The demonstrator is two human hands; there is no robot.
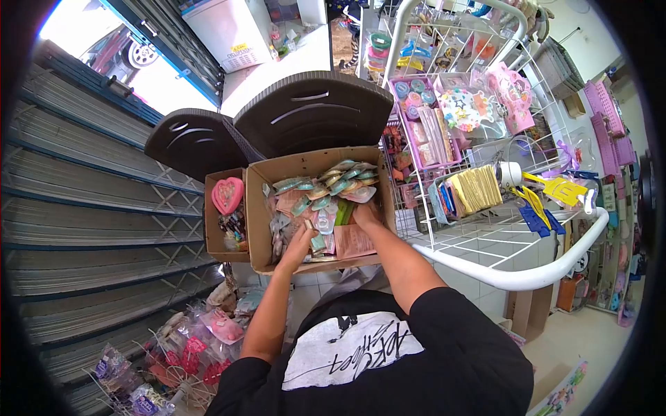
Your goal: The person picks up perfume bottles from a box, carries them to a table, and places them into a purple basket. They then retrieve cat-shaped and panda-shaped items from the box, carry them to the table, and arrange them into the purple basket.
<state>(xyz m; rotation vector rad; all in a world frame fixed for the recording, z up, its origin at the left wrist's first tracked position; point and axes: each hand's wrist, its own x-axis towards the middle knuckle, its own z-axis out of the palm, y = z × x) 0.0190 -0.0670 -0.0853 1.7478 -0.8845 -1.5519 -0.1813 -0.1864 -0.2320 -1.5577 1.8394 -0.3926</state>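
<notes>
Big cardboard box (pixel 260 208) sits on a dark plastic stool (pixel 312 114), stuffed with small packets (pixel 326 191) piled up toward 12 o'clock. Smaller box (pixel 211 239) touching it at 9 o'clock, perched by a second stool (pixel 191 142), with a pink heart case (pixel 227 195) on top.

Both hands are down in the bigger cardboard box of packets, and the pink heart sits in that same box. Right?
Not quite. In the head view both hands, left hand and right hand, are in the bigger box, but the pink heart sits in the smaller box beside it.
</notes>
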